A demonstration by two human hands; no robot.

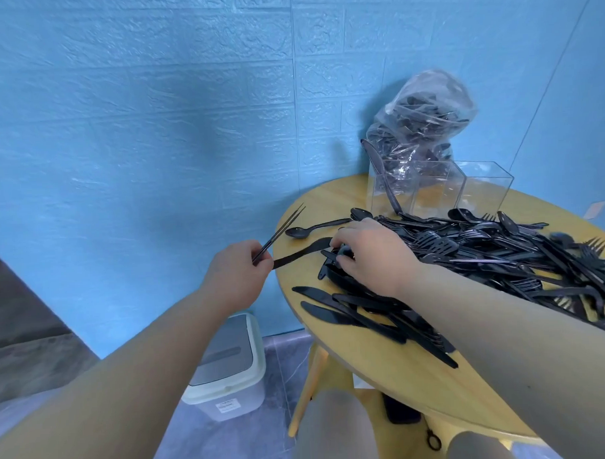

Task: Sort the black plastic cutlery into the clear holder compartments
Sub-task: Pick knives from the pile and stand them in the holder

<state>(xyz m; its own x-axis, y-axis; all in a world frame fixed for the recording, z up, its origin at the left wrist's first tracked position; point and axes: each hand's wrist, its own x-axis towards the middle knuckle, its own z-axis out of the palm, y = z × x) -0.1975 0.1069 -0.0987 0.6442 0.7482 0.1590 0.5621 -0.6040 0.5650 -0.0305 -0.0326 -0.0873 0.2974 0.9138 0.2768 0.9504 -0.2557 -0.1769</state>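
Note:
A big heap of black plastic cutlery (494, 250) covers the round yellow table (367, 361). My left hand (235, 271) grips black forks (282, 230) just off the table's left edge, their tines pointing up and to the right. My right hand (370, 252) rests on the heap's left end, its fingers curled round black pieces (343, 253). A spoon (314, 228) and a knife (300, 253) lie apart between the hands. Several knives (366, 316) lie near the front edge. The clear holder (437, 190) stands at the back with one knife (383, 175) in its left compartment.
A clear plastic bag (424, 118) with more black cutlery sits behind the holder against the blue wall. A white lidded bin (230, 365) stands on the floor left of the table. A dark phone (401, 409) lies on a shelf under the tabletop.

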